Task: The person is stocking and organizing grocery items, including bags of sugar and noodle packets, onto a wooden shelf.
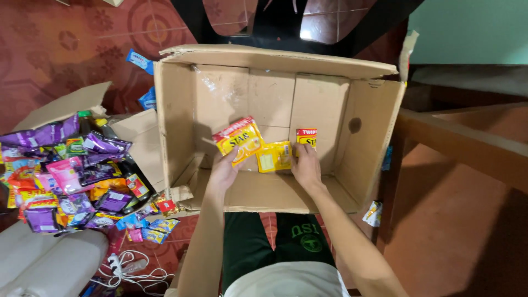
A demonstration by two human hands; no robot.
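Head view: three yellow sachets (273, 157) in one cardboard box (330, 104), left hand (223, 173) grip pinching one, right hand (306, 168) pinching another.

Open cardboard box (330, 110): three flat sachets inside, yellow-red (238, 139), plain yellow (275, 157), small red-yellow (306, 137). Left of it, heap of purple, pink, orange sachets (71, 176).

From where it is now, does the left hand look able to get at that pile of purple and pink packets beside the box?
Probably yes. The left hand is inside the cardboard box, holding a yellow packet; the packet pile lies open just beyond the box's left wall, so lifting over it should do.
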